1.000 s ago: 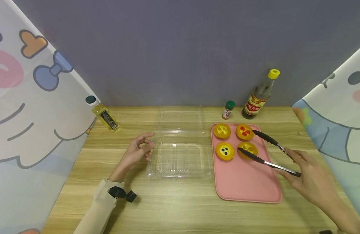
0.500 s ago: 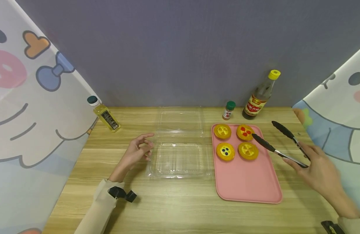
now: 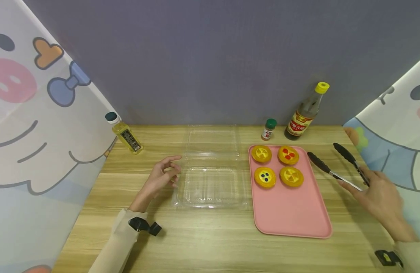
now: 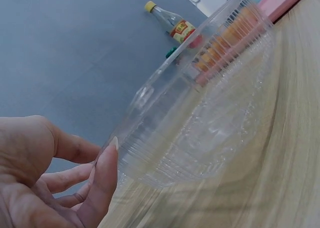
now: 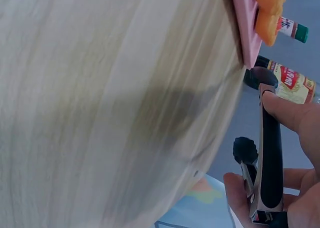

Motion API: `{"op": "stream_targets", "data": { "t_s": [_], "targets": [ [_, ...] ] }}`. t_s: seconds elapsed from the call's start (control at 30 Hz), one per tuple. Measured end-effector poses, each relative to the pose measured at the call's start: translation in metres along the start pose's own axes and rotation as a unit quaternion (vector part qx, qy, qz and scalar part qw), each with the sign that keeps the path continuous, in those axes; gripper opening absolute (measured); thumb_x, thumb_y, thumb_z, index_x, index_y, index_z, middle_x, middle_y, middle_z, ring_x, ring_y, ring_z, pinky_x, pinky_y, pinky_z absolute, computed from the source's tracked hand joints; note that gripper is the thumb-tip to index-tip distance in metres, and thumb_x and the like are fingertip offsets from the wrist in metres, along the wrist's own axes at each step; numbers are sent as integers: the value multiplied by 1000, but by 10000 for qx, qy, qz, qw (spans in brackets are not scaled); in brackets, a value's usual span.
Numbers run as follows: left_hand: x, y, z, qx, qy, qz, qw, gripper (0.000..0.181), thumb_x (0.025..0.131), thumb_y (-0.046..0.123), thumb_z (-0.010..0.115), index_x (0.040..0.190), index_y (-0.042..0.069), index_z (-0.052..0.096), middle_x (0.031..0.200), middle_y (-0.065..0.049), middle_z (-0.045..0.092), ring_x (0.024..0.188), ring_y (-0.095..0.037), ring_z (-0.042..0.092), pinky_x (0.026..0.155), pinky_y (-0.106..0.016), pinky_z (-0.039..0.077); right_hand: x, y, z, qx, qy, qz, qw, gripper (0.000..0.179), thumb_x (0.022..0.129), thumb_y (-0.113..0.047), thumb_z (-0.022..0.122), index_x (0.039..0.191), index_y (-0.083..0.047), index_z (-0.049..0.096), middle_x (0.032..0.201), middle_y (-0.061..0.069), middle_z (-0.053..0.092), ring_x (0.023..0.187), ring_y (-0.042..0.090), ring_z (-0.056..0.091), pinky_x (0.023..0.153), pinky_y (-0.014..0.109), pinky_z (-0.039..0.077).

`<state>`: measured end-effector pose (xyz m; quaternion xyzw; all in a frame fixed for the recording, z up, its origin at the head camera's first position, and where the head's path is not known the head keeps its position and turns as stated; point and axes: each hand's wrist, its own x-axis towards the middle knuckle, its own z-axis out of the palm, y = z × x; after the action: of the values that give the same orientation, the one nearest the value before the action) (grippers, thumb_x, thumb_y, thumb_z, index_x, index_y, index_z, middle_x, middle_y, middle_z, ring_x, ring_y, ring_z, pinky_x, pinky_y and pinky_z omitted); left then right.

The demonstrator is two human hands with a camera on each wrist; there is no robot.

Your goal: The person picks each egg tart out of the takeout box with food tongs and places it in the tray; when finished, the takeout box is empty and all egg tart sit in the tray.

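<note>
My right hand (image 3: 383,195) grips a pair of tongs (image 5: 271,153) with black tips and metal arms. The tongs stand spread apart over the right edge of a pink tray (image 3: 291,212), with nothing between their tips. Several egg tarts sit at the tray's far end: one with red pieces (image 3: 288,155), one with dark berries (image 3: 265,177), and plain yellow ones (image 3: 291,176). To the tray's left lies a clear plastic clamshell box (image 3: 210,185), its lid (image 3: 212,141) folded back. My left hand (image 4: 65,183) pinches the box's left rim between thumb and fingers.
At the back right stand a dark sauce bottle (image 3: 300,119) with a yellow cap and a small green-capped jar (image 3: 269,129). A yellow oil bottle (image 3: 127,137) is at the far left. A grey wall (image 3: 210,60) rises behind the wooden table (image 3: 203,239).
My right hand has carried the tongs rightward, away from the tarts, and their tips have left the near right tart. My left hand keeps its place at the box. The tarts have stayed put.
</note>
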<state>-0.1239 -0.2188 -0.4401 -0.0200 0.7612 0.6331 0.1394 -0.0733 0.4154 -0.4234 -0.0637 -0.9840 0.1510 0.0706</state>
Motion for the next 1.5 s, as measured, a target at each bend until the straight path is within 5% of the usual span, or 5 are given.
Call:
{"op": "stream_targets", "data": {
  "t_s": [0.53, 1.3, 1.5],
  "targets": [
    [0, 2, -2, 35, -71, -45, 10000, 53, 103, 5, 58, 154, 10, 46, 116, -14, 57, 71, -15, 65, 58, -24, 61, 0, 14, 19, 13, -243, -515, 9984, 86, 96, -49, 71, 141, 20, 45, 126, 52, 48, 106, 71, 48, 82, 79, 44],
    [-4, 1, -8, 411, -241, 83, 9988, 57, 103, 8, 59, 157, 10, 42, 127, -25, 55, 80, -26, 68, 63, -29, 64, -8, 8, 28, -268, 46, -584, 9979, 84, 93, -53, 73, 135, 15, 51, 115, 50, 52, 94, 71, 53, 69, 77, 45],
    [-9, 4, -7, 1062, 318, 372, 9931, 58, 105, 27, 65, 155, 8, 44, 134, -25, 56, 97, -35, 69, 74, -35, 66, -6, -12, 22, -341, 235, -784, 9961, 82, 93, -52, 73, 135, 15, 53, 120, 47, 51, 99, 68, 53, 75, 78, 46]
  ]
}}
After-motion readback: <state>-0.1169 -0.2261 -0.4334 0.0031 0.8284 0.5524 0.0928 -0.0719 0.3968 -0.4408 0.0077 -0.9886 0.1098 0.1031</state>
